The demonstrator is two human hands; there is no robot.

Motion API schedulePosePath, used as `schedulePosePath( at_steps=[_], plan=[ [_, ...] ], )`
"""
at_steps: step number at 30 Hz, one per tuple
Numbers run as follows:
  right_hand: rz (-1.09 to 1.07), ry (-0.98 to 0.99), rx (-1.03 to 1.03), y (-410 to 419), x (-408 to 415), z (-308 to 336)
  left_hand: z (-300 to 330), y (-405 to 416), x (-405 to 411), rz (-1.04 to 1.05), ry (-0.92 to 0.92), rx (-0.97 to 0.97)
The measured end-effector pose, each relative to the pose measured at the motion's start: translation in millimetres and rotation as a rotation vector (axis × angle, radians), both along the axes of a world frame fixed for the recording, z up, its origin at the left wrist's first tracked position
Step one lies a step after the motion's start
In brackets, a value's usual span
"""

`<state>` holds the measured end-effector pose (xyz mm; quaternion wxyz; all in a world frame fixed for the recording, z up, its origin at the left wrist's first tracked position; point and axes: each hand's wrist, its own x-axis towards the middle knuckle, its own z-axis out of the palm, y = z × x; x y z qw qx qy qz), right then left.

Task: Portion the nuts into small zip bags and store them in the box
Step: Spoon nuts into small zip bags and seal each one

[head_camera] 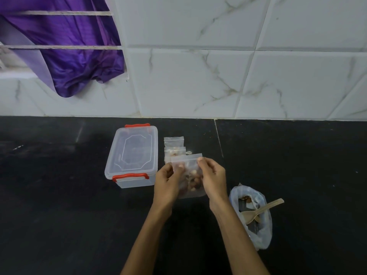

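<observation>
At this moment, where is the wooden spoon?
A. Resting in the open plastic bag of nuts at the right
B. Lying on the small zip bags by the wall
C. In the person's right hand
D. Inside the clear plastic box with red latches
A: the wooden spoon rests in the open plastic bag of nuts on the black counter, untouched by either hand.

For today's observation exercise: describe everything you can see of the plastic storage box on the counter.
The box is a rectangular tub of clear plastic with rounded corners. Its clear lid is on, embossed with an angular outline, and a red clip latch sits at each short end, near and far. Nothing can be made out inside. It stands flat on the black counter, left of the small zip bags, near the tiled wall. Neither hand touches it.
</observation>
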<state>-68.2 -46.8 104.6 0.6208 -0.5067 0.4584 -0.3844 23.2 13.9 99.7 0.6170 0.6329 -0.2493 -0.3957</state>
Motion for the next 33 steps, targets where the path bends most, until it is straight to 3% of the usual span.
schedulePosePath(
  at_steps=[4,6,10,13,17,24,33],
  plan=[
    [0.365,0.105,0.138,-13.9,-8.8,-5.5,-10.1,-1.6,7.1,0.147,-0.013,-0.020],
    [0.407,0.083,0.205,-19.5,-12.4,-11.6,-13.6,-4.3,8.7,0.200,0.008,-0.009],
    [0.187,0.029,0.250,-24.2,-7.3,-27.1,-24.4,-5.8,6.0,0.216,0.079,-0.009],
    [0.047,0.044,0.272,-25.8,-0.2,-44.2,-35.9,-2.7,8.3,0.200,0.001,0.047],
    [0.064,0.108,0.254,-26.6,10.1,-61.4,-47.8,-6.5,15.4,0.244,-0.040,0.122],
    [0.053,0.300,0.110,-24.4,21.8,-83.4,-80.8,-5.1,15.9,0.191,-0.291,0.291],
    [0.061,0.284,0.065,-20.4,13.1,-79.4,-82.5,-4.1,11.1,0.250,-0.360,0.307]
  ],
)
